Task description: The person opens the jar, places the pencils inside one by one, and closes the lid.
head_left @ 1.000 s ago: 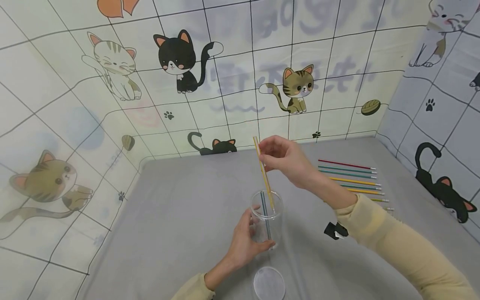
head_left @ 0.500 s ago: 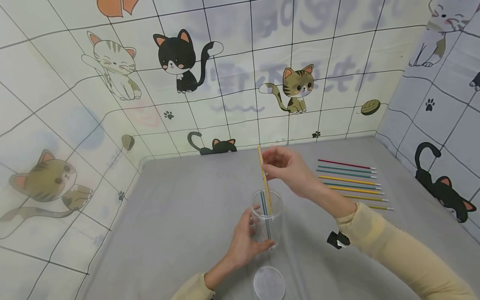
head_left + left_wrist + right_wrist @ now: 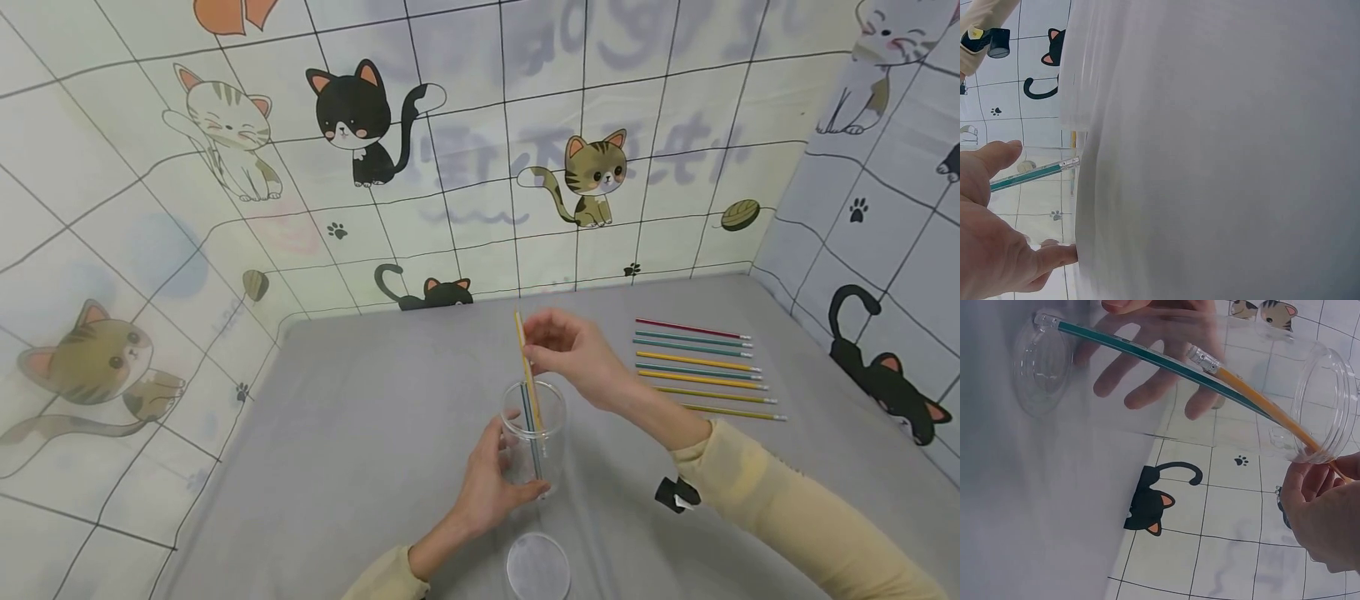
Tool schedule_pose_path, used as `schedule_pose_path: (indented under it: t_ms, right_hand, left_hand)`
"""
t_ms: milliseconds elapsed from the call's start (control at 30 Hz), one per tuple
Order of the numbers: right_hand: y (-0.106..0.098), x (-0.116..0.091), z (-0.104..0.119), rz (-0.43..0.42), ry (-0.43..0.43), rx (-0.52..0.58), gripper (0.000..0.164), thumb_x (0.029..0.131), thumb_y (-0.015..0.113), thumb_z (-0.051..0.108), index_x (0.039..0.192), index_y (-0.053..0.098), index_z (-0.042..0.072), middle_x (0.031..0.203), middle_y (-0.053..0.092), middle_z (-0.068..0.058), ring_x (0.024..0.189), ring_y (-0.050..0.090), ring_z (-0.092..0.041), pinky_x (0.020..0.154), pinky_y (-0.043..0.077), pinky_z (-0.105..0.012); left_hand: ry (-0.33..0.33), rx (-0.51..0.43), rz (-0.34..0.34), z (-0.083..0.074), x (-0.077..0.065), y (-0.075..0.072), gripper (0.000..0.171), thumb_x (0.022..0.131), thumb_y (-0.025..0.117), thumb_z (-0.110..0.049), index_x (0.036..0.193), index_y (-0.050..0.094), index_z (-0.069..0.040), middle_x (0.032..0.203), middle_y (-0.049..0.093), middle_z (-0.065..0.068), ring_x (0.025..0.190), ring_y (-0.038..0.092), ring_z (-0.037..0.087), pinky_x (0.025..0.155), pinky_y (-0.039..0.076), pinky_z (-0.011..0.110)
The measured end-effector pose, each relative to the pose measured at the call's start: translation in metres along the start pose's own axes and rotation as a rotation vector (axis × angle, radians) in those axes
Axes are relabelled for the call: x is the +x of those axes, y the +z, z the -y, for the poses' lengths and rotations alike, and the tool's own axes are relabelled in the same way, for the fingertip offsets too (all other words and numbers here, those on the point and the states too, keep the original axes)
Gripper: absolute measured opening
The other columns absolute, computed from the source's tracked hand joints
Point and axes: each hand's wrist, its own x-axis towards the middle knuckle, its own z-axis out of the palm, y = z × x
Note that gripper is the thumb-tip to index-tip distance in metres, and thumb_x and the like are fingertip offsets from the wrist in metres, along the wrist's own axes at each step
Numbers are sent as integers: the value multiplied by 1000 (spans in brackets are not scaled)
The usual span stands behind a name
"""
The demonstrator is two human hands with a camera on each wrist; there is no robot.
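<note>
- A wide counter [image 3: 375,433] fills the lower part of the head view, covered in plain grey cloth with soft creases toward the near edge.
- White sheet walls [image 3: 480,233] printed with thin black grid lines stand behind it and at both sides; faint, blurred grey lettering [image 3: 690,162] shows on the back one.
- Cartoon cats decorate them: a black-and-white cat [image 3: 352,112] and a brown striped cat [image 3: 597,175] at the back, others on the side walls, with small black paw prints [image 3: 338,231] between.
- The left hand [image 3: 487,479] has its grip clamped round a tall, clear, round jar [image 3: 555,454] upright on the counter.
- The right hand [image 3: 581,354] has its grip together on a slim yellow pencil [image 3: 531,387], which slants through the jar's mouth, eraser end down and above the bottom.
- A teal pencil [image 3: 534,454] leans inside, its eraser end at the base.
- To the right, eight red, teal and yellow pencils [image 3: 699,361] lie in a row, erasers pointing right.
- A translucent round disc [image 3: 538,568] lies near the jar on the near side.
</note>
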Motion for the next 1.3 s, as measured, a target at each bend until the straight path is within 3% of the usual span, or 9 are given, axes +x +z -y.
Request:
schedule_pose_path:
  t_ms: [300, 667, 1300]
  right_hand:
    - [1, -3, -3, 8, 11, -3, 25, 92, 65, -4, 115, 57, -10, 99, 62, -14, 86, 63, -21, 77, 58, -36]
    - [-2, -1, -2, 0, 12, -18, 23, 93, 66, -2, 115, 59, -7, 102, 61, -18, 87, 63, -22, 79, 59, -37]
    - [-39, -16, -13, -71, 31, -32, 19, 94, 66, 1, 113, 62, 2, 101, 62, -13, 89, 63, -21, 79, 59, -37]
  left_hand:
    - [-4, -3, 1, -1, 0, -1, 91, 67, 92, -8, 142, 42, -8, 127, 54, 3, 106, 58, 32, 83, 56, 40]
    - [-6, -5, 4, 0, 1, -1, 91, 67, 93, -9, 143, 42, -15, 131, 53, 1, 107, 57, 27, 84, 55, 39]
    - [-21, 6, 2, -1, 0, -1, 94, 66, 93, -9, 144, 41, -16, 130, 54, 0, 108, 58, 28, 85, 55, 39]
